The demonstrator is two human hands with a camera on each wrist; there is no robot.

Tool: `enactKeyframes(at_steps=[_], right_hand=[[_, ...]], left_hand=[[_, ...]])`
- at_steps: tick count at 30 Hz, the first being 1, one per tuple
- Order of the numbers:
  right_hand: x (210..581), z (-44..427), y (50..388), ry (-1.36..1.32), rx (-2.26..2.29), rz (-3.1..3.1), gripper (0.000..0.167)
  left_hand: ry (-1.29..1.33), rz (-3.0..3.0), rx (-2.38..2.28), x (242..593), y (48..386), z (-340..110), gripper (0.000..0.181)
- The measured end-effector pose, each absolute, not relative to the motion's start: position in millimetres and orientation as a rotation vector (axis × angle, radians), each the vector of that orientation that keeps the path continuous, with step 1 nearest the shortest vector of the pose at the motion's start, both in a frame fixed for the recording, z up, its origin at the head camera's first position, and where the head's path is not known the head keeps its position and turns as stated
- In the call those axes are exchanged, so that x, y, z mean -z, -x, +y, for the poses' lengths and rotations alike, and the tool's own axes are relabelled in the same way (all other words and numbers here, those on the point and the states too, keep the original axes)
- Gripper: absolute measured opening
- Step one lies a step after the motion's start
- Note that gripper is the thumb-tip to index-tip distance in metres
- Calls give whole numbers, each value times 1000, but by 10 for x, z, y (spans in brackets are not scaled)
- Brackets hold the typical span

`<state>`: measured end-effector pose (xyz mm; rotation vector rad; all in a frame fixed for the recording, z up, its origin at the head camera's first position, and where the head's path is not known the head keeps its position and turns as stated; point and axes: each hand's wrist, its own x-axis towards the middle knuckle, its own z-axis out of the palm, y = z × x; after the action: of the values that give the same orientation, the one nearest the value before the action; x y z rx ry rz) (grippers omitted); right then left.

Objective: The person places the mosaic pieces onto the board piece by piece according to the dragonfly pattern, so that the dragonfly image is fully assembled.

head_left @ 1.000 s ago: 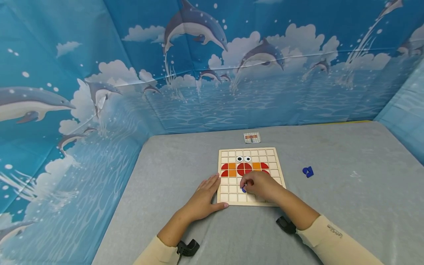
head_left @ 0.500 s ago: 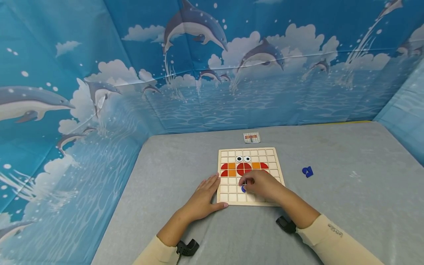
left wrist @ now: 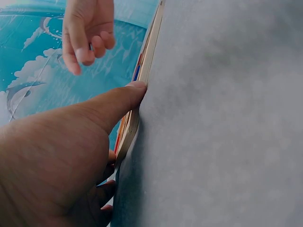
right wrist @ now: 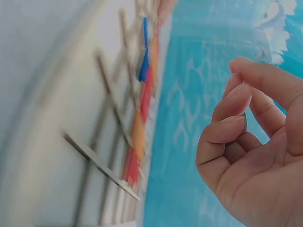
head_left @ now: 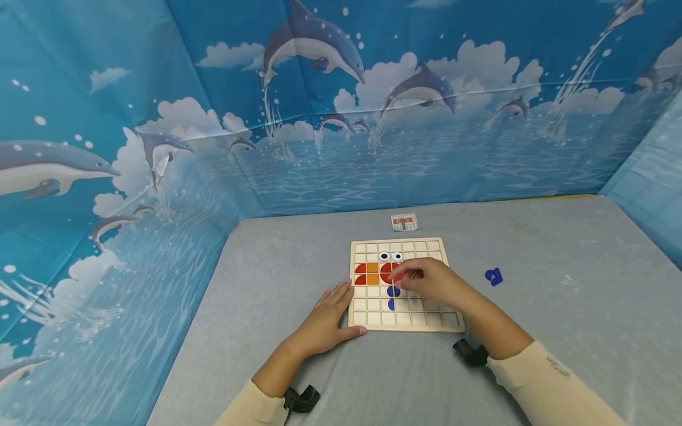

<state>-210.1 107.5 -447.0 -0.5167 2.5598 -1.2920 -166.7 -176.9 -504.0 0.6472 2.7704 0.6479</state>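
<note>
My left hand (head_left: 332,318) rests at the left side of a wooden grid board (head_left: 373,319), its fingers along the edge and its thumb (left wrist: 130,92) at the near corner. My right hand (head_left: 434,283) is raised over the board's right half, fingers loosely bent, with nothing held in the right wrist view. Below its fingertips lie blue rounded pieces (head_left: 392,291), and one blue half-round piece (head_left: 391,304) sits in the row beneath. Red rounded pieces (head_left: 360,274), orange squares (head_left: 372,273) and two eye pieces (head_left: 384,256) fill cells further up; the right hand hides some cells.
Loose blue pieces (head_left: 494,276) lie on the grey cloth to the board's right. A small patterned card (head_left: 404,222) lies behind the board. A dolphin-printed curtain (head_left: 341,165) stands along the table's back and left sides.
My right hand has lifted and shifted up and right from the blue pieces, uncovering them in the board's cells. The left hand stays in place at the board's edge.
</note>
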Motion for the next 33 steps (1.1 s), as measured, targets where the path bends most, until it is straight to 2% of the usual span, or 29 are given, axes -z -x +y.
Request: enactKeyframes(at_steps=[12, 33], right_hand=[[4171, 1383, 2138, 406, 1334, 2617, 20], [4231, 2072, 2130, 196, 1249, 2713, 33]], left_hand=[[-650, 2778, -641, 5077, 1676, -1779, 95], [-650, 2780, -650, 5085, 1675, -1773, 95]])
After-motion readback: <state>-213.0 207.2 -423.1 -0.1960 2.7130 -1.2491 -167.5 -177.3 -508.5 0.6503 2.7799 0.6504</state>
